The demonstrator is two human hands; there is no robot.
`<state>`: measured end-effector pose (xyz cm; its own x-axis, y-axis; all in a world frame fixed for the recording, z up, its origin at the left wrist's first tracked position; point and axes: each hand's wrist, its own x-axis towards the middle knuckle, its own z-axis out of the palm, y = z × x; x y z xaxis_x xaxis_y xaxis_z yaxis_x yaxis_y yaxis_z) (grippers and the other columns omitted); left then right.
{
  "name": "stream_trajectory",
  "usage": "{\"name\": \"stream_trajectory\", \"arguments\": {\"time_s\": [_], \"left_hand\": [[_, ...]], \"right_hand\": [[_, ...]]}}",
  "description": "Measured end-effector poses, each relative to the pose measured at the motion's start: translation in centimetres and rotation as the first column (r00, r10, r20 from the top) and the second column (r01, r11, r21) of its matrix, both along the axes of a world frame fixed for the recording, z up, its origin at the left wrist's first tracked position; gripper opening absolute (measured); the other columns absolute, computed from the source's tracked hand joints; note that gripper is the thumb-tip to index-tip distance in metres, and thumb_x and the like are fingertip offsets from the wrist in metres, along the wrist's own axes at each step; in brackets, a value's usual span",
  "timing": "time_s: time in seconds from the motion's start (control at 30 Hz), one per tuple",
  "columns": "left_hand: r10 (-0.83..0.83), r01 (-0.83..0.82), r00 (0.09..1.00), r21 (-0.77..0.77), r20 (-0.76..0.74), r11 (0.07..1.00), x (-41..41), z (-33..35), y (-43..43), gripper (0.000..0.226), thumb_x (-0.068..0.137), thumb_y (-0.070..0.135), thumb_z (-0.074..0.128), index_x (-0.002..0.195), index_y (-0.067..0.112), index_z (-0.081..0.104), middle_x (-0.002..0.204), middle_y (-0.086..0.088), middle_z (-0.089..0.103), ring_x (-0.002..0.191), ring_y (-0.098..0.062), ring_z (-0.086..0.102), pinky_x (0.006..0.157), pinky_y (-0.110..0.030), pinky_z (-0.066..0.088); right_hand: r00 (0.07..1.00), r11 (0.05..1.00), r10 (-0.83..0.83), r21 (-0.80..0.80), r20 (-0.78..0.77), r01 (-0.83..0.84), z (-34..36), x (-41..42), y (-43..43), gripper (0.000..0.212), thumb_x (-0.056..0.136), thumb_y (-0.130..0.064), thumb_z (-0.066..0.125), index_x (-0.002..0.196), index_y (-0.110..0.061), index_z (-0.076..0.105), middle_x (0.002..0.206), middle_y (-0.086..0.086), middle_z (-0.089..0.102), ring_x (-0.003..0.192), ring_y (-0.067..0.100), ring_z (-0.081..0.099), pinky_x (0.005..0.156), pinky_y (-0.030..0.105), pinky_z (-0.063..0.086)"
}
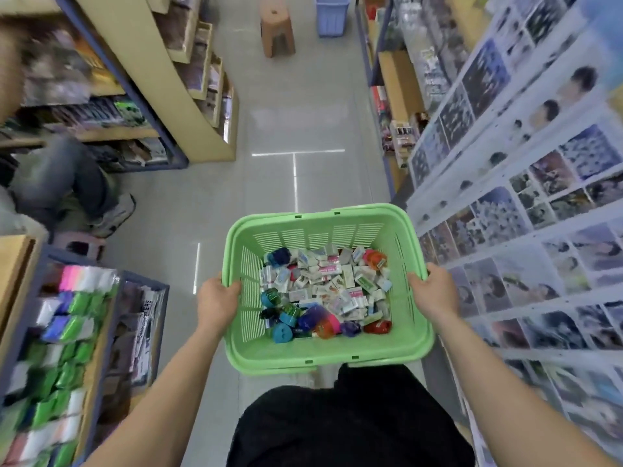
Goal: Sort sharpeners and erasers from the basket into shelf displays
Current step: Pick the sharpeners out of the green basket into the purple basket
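Observation:
A light green plastic basket hangs in front of me over the aisle floor. My left hand grips its left rim and my right hand grips its right rim, thumbs inside the walls. Inside lie several white boxed erasers across the middle and back. Several coloured round sharpeners, blue, teal, purple, pink and red, lie along the front and in the back corners.
Shelves line both sides of the aisle: packets in green, white and pink at the lower left, photo sheets on the right. A seated person is at the left. A brown stool and blue bin stand far ahead.

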<state>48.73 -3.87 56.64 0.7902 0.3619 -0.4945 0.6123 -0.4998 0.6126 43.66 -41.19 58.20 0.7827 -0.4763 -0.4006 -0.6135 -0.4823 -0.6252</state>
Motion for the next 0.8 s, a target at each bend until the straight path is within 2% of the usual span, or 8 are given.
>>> {"name": "stream_trajectory", "arguments": {"time_s": [0.07,0.13,0.3,0.4,0.47,0.57,0.7,0.8], "left_hand": [[-0.012,0.012,1.0,0.015,0.004,1.0,5.0,0.2,-0.4,0.022,0.095,0.018,0.066,0.078,0.004,0.065,0.074,-0.021,0.069,0.058,-0.031,0.062,0.061,-0.052,0.058],[-0.006,0.006,1.0,0.018,0.009,1.0,10.3,0.2,-1.1,0.019,0.095,0.019,0.066,0.083,0.005,0.067,0.076,-0.02,0.071,0.058,-0.031,0.063,0.062,-0.052,0.058],[-0.014,0.012,1.0,0.044,0.027,0.999,23.9,0.7,-3.3,0.015,0.095,0.011,0.064,0.086,0.0,0.069,0.072,-0.018,0.069,0.052,-0.023,0.055,0.047,-0.03,0.046],[-0.005,0.001,0.999,0.096,0.04,0.995,31.8,1.8,-4.6,0.014,0.093,0.014,0.066,0.087,0.001,0.07,0.076,-0.019,0.071,0.057,-0.03,0.06,0.057,-0.04,0.054],[0.003,-0.007,0.999,0.095,0.043,0.995,37.4,2.7,-5.4,0.012,0.092,0.013,0.067,0.086,0.003,0.07,0.077,-0.019,0.072,0.062,-0.033,0.064,0.063,-0.046,0.057],[-0.008,0.0,0.996,0.09,0.09,0.996,45.2,3.5,-6.5,0.011,0.093,0.013,0.065,0.087,0.007,0.071,0.076,-0.016,0.072,0.062,-0.032,0.064,0.058,-0.041,0.055],[0.011,-0.016,0.994,0.049,0.109,0.999,56.4,2.8,-7.2,0.009,0.095,0.018,0.063,0.09,0.015,0.07,0.076,-0.01,0.073,0.07,-0.034,0.071,0.063,-0.049,0.062],[0.012,-0.016,0.994,0.031,0.11,0.999,65.8,1.5,-7.2,0.009,0.095,0.016,0.064,0.092,0.01,0.071,0.077,-0.012,0.073,0.072,-0.036,0.072,0.065,-0.05,0.061]], "right_hand": [[1.0,1.0,-0.017,0.021,0.001,0.017,-0.4,4.8,-0.4,0.012,0.099,-0.017,0.06,0.091,-0.009,0.064,0.07,0.004,0.063,0.055,0.019,0.052,0.048,0.026,0.035],[1.0,0.999,-0.025,0.031,0.009,0.025,-1.2,10.2,-1.0,0.011,0.098,-0.015,0.061,0.09,-0.01,0.066,0.07,0.005,0.065,0.056,0.021,0.056,0.051,0.028,0.04],[1.0,0.999,-0.001,0.047,0.029,0.0,-2.4,24.7,-3.1,0.012,0.096,-0.016,0.063,0.087,-0.009,0.067,0.072,0.005,0.065,0.061,0.02,0.058,0.051,0.026,0.037],[1.0,0.998,-0.002,0.057,0.027,0.001,-1.7,33.0,-4.5,0.011,0.097,-0.02,0.062,0.086,-0.017,0.066,0.073,0.002,0.067,0.064,0.023,0.063,0.054,0.03,0.045],[0.999,0.998,0.024,0.05,0.03,-0.025,-0.9,38.9,-5.5,0.011,0.097,-0.019,0.062,0.088,-0.016,0.068,0.073,0.001,0.067,0.063,0.022,0.063,0.055,0.031,0.047],[0.999,0.999,0.019,0.044,0.035,-0.02,0.3,47.5,-6.5,0.011,0.097,-0.015,0.061,0.088,-0.008,0.064,0.072,0.004,0.068,0.054,0.02,0.058,0.05,0.028,0.044],[0.997,0.998,0.037,0.052,0.064,-0.04,0.8,59.1,-7.2,0.009,0.097,-0.013,0.061,0.094,-0.013,0.069,0.073,0.005,0.069,0.052,0.02,0.055,0.047,0.025,0.041],[0.997,0.998,0.039,0.037,0.067,-0.042,0.9,68.0,-7.2,0.008,0.097,-0.013,0.061,0.092,-0.016,0.066,0.072,0.003,0.067,0.051,0.018,0.054,0.046,0.024,0.037]]}}
